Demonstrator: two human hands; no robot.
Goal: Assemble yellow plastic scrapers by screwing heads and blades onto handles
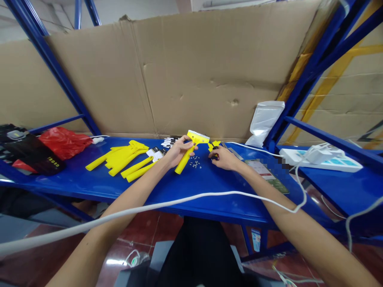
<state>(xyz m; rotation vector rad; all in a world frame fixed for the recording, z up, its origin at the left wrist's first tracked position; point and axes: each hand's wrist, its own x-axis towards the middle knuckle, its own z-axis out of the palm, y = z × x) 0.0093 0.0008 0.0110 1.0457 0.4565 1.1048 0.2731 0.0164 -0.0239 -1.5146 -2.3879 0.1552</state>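
My left hand (177, 152) is closed around a yellow scraper (183, 162), near where its handle meets the wide head. The head points up and away, with a pale strip along its edge. My right hand (224, 158) is closed on a small black object (214, 154), mostly covered by the fingers; its kind is unclear. Small yellow pieces (214, 145) lie just behind that hand. Several tiny screws (195, 164) are scattered on the blue table (179, 191) between my hands. Further left are a pile of yellow scrapers (124, 157) and loose yellow handles (137, 171).
White and black packets (155, 154) lie behind my left wrist. A white cable (191, 198) crosses in front of my forearms. At right are a printed sheet (266, 175) and a power strip (329, 160); at left, a red bag (61, 142) and black container (32, 153). Cardboard (209, 71) stands behind.
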